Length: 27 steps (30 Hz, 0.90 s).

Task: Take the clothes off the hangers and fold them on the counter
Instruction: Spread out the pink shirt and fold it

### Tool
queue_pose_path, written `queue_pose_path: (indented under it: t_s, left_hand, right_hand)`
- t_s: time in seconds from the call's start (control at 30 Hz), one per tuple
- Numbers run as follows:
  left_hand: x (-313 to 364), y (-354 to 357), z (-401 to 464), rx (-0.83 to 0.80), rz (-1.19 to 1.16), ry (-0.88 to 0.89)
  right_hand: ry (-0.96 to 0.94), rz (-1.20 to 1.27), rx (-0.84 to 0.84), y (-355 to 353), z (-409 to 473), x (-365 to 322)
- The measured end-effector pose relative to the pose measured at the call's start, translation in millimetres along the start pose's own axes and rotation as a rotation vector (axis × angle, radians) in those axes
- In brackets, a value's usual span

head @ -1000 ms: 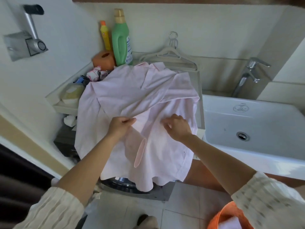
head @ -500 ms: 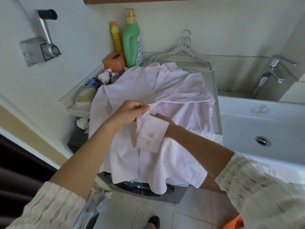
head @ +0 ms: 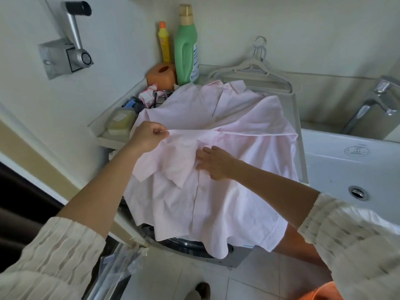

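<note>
A pale pink button shirt (head: 227, 131) lies spread over the counter (head: 299, 135), its hem hanging over the front edge. My left hand (head: 148, 137) pinches a fold of the sleeve and holds it raised at the shirt's left side. My right hand (head: 216, 162) rests flat on the shirt's middle, fingers straight, pressing the cloth down beside the button strip. A sleeve cuff hangs below the raised fold. Bare white hangers (head: 252, 73) lie behind the shirt against the wall.
A green detergent bottle (head: 187, 46), a yellow bottle (head: 164, 45) and an orange holder (head: 161, 74) stand at the back left, with small clutter beside them. A white sink (head: 346, 167) with a tap (head: 372, 102) is on the right. An orange basket (head: 324, 292) sits on the floor.
My left hand has drawn the sleeve fold out to the left and higher. My right hand came out from under the cuff and now lies flat on the shirt's middle.
</note>
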<state>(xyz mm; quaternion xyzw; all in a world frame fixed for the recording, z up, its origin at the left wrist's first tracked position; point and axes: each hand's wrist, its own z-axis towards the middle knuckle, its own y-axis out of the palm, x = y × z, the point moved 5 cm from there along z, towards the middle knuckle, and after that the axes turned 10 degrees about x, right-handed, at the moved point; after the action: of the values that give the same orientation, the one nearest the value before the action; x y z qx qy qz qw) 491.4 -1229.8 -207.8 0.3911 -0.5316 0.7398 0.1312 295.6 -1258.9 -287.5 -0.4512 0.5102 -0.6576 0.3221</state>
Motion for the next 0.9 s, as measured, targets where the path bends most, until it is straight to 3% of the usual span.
queue_pose_path:
  t_s: [0.07,0.17,0.27,0.37,0.43,0.5,0.6,0.67,0.7,0.73,0.8,0.83,0.9]
  left_hand:
    - [-3,2,0,-0.013,-0.022,-0.001]
    - [4,-4,0,-0.008,-0.082,0.017]
    - [25,-19,3,0.033,-0.158,0.081]
    - [50,-27,-1,-0.006,-0.256,0.124]
    - [66,-23,-11,-0.085,-0.252,0.151]
    - [77,-17,-21,-0.161,-0.254,0.166]
    - [79,1,-42,-0.330,-0.280,0.151]
    - [72,35,-64,-0.496,-0.212,0.154]
    - [67,56,-78,-0.594,-0.122,0.177]
    - [61,79,-94,-0.705,-0.010,0.195]
    - [48,117,-115,-0.847,0.183,0.180]
    - [44,130,-113,-0.800,0.246,0.202]
    - [50,140,-93,-0.469,0.309,0.331]
  right_hand:
    - [-0.038,-0.052,0.031,2,4,-4]
    - [-0.029,0.196,0.238,-13,9,-5]
    - [0.172,0.517,0.396,-33,14,4]
    - [0.234,0.575,0.410,-22,18,-13]
    - [0.155,0.534,0.301,-6,22,-33]
    - [0.229,0.571,0.205,-5,15,-35]
    - [0.518,0.596,0.476,-20,-24,-1]
    - [0.686,0.416,0.676,-24,-69,27]
    - [0.743,0.330,0.697,-22,-90,38]
    - [0.804,0.275,0.637,-17,-111,48]
    - [0.877,0.261,0.324,4,-137,59]
    - [0.866,0.254,0.159,15,-146,58]
    - [0.774,0.179,0.015,31,-157,47]
